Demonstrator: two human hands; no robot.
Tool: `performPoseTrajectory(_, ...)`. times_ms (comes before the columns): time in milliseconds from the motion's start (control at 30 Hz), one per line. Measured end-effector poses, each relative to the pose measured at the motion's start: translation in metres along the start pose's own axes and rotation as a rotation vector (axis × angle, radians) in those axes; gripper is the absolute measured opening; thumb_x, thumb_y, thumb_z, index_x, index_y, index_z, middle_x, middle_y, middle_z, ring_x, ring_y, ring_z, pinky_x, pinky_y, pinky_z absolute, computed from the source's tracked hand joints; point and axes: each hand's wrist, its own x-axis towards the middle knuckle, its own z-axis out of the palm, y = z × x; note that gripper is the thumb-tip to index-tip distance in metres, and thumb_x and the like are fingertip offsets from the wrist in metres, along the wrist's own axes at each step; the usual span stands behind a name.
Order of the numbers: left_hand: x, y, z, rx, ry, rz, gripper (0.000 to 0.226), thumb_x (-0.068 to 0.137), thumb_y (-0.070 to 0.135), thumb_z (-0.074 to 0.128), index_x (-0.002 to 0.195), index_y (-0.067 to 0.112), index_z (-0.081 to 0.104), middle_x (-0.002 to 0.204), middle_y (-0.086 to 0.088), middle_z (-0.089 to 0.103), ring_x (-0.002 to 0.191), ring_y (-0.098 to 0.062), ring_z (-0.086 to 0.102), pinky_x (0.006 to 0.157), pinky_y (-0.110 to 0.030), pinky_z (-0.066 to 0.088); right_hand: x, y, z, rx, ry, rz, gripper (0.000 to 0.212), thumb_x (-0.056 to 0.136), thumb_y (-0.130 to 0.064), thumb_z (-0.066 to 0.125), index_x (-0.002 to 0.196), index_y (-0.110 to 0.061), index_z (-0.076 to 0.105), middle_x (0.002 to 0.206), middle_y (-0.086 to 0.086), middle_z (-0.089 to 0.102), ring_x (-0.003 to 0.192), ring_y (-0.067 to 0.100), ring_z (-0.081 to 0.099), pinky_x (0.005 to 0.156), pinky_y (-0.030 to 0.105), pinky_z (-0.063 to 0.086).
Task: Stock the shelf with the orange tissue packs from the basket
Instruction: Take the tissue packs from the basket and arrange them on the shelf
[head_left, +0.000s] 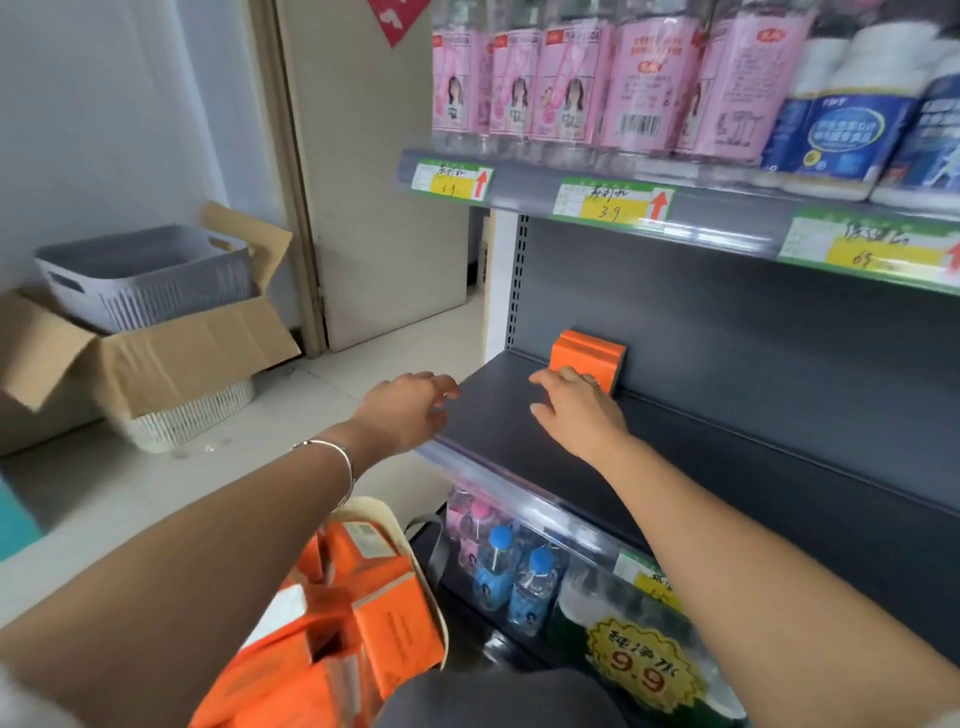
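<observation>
One orange pack (587, 353) stands upright at the back of the grey shelf (727, 457), near its left end and against the rear panel. More orange packs (384, 618) lie jumbled and tilted in the beige-rimmed basket (379, 508) below the shelf's front edge.

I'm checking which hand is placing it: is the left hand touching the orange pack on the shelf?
Apart. The head view shows a stretch of bare shelf between the left hand and the orange pack.

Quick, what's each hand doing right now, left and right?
Left hand: open, relaxed, holding nothing, at the shelf edge.
Right hand: open, fingers touching the orange tissue pack at the shelf's back.
</observation>
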Motion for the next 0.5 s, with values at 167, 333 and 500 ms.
performPoseTrajectory(167,-0.059,-0.047,-0.001,-0.013,0.004,-0.109,0.031,0.093,0.022,0.051,0.123,0.022,0.053,0.116,0.001,0.061,0.108,-0.023,0.055,0.092,-0.034,0.044,-0.019,-0.056,0.020,-0.002,-0.095,-0.115,0.041,0.097,-0.028,0.048,0.137,-0.022,0.043,0.134,0.007,0.047,0.125,0.031,0.043,0.096,0.040,0.042)
performPoseTrajectory(333,-0.104,-0.082,0.015,-0.036,-0.038,-0.193,0.031,0.093,0.024,0.050,0.124,0.023,0.052,0.116,0.003,0.062,0.106,-0.021,0.056,0.089,-0.033,0.044,-0.026,-0.107,0.050,-0.018,-0.190,-0.226,0.041,0.095,-0.027,0.049,0.135,-0.022,0.046,0.131,0.009,0.048,0.122,0.032,0.045,0.095,0.040,0.043)
performPoseTrajectory(500,-0.136,-0.111,0.049,-0.067,-0.119,-0.289,0.031,0.092,0.026,0.050,0.123,0.025,0.053,0.119,0.003,0.061,0.109,-0.020,0.056,0.090,-0.032,0.044,-0.035,-0.142,0.095,0.005,-0.279,-0.324,0.039,0.094,-0.028,0.049,0.133,-0.023,0.047,0.135,0.005,0.050,0.120,0.027,0.048,0.093,0.041,0.047)
